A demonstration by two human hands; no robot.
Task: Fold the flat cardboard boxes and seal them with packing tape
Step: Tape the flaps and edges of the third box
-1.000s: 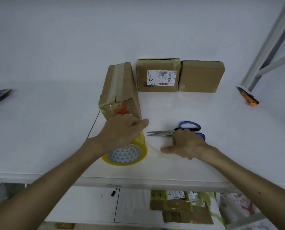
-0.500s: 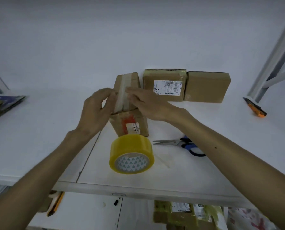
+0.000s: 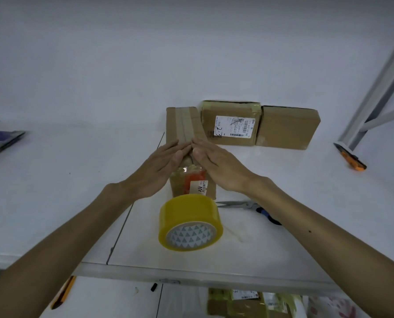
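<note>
A narrow cardboard box stands on the white table, a strip of tape running along its top. My left hand and my right hand lie flat on the near part of that top, fingers straight, fingertips meeting over the tape strip. A yellow roll of packing tape stands on its edge just in front of the box. The box's near end shows a red and white label.
Two sealed boxes, one labelled and one plain, stand behind to the right. Blue-handled scissors lie right of the tape roll. An orange box cutter lies by a metal shelf post. More parcels sit below the table edge.
My left hand let go of the tape roll and my right left the scissors. Both went up onto the box top, then slid toward me and flattened over the tape strip.
</note>
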